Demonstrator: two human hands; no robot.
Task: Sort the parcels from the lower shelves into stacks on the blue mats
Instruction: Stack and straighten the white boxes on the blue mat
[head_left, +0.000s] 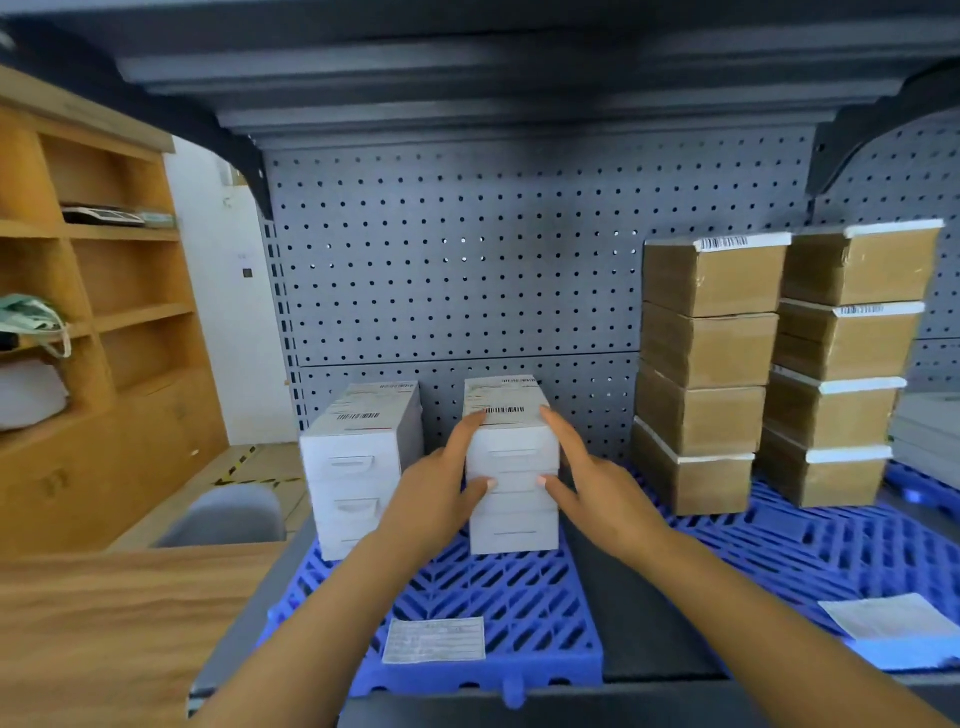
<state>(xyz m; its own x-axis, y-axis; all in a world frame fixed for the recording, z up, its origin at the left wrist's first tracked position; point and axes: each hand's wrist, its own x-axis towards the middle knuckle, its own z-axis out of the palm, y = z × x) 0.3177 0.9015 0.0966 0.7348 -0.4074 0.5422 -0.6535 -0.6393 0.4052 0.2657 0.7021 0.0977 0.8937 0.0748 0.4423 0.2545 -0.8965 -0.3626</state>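
Two stacks of white parcels stand on the left blue mat (483, 597). My left hand (441, 488) and my right hand (587, 483) touch the two sides of the right white stack (511, 467) with straight fingers, thumbs on its front. The top parcel carries a barcode label. The left white stack (358, 462) stands apart, untouched. On the right blue mat (789, 551) stand two tall stacks of brown taped parcels (706, 374), one beside the other (847, 364).
A grey pegboard (457, 260) backs the shelf and a dark shelf hangs overhead. White paper labels lie on the left mat (434, 640) and the right mat (883, 616). A wooden table (104, 623), a grey chair (228, 514) and wooden cubbies (93, 312) are at the left.
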